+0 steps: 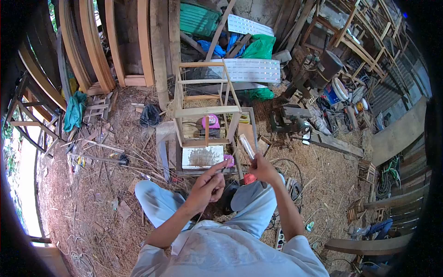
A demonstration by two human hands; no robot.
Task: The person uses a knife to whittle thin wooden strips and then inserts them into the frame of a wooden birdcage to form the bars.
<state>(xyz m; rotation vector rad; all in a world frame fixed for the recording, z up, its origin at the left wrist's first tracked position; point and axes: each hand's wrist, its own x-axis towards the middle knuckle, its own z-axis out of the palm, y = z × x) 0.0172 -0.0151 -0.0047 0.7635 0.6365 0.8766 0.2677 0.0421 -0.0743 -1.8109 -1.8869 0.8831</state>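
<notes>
Plastic tube (246, 146), clear and slim, sits pinched in our right hand (263, 168), tilting toward 11 o'clock. Our left hand (206, 187) is curled, fingertips pinching something too small to tell. At 12 o'clock from both hands stands a wooden frame (206, 110); sawdust ground (92, 194) spreads at 9 o'clock.

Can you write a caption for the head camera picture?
Right hand holds a clear tube before a wooden frame.

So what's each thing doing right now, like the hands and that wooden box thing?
Left hand: fingers pinched together, grip closed on something too small to tell.
Right hand: grip closed on a clear tube, tilted upward.
Wooden frame: upright, open-sided, unfinished.
Pink tape measure: lying inside the frame.
</notes>
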